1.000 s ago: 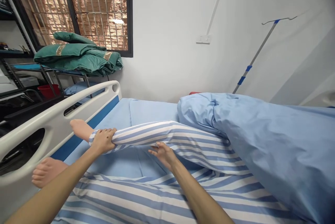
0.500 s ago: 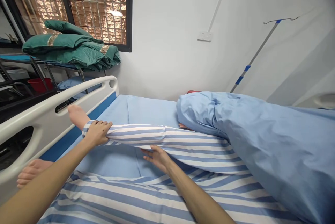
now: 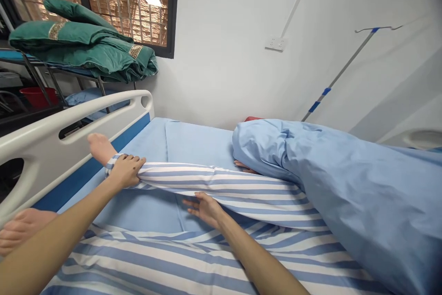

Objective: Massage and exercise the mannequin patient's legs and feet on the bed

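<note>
A figure in blue-and-white striped pyjamas lies on a hospital bed. Its far leg (image 3: 221,184) stretches straight toward the footboard, bare foot (image 3: 99,147) at the end. My left hand (image 3: 127,170) is closed round the ankle of that leg, over the trouser cuff. My right hand (image 3: 204,207) lies with fingers spread under the leg near the knee, touching the striped cloth. The near leg (image 3: 165,263) rests flat on the mattress, its foot (image 3: 20,233) at the left edge. A light blue quilt (image 3: 331,193) is bunched over the figure's upper body.
The white and blue footboard (image 3: 69,129) stands at the left. Behind it a metal rack holds folded green quilts (image 3: 83,49), with a red basin (image 3: 34,97) below. An IV pole (image 3: 340,72) leans by the white wall. The blue sheet (image 3: 193,141) lies bare beyond the far leg.
The far leg has gone from bent at the knee to straight and lower, with my left hand on the ankle drifting toward the footboard and my right hand staying beneath the knee.
</note>
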The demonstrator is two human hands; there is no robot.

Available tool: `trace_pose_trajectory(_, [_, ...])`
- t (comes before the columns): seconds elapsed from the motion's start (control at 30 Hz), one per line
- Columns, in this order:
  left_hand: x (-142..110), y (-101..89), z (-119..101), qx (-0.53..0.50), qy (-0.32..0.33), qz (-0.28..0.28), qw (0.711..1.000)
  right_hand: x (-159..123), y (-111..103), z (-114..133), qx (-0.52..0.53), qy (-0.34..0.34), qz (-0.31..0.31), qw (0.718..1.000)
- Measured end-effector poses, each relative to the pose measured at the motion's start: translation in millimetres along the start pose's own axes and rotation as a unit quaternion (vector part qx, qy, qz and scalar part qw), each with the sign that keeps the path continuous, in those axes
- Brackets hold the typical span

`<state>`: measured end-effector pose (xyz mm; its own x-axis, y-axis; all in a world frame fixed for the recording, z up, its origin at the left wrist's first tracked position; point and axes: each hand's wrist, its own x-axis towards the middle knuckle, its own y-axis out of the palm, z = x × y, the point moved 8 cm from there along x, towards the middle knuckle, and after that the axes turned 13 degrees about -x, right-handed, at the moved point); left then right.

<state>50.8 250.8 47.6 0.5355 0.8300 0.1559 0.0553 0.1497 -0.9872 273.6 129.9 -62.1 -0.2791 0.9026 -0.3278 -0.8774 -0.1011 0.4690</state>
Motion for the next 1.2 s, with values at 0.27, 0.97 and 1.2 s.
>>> trace_pose_trajectory(0.27, [20.3, -15.6, -0.4, 0.000, 0.016, 0.000, 1.000, -0.9, 0.1, -0.1, -0.058, 0.016, -0.021, 0.998])
trace_pose_trajectory(0.97, [13.0, 27.0, 4.4, -0.032, 0.001, 0.007, 0.999, -6.3, 12.7, -21.2, -0.419, 0.091, 0.085, 0.899])
trace_pose_trajectory(1.2, [-2.0, 54.7, 4.6, -0.061, -0.025, 0.008, 0.998, -5.5, 16.5, 16.8, -0.431, -0.108, -0.002, 0.896])
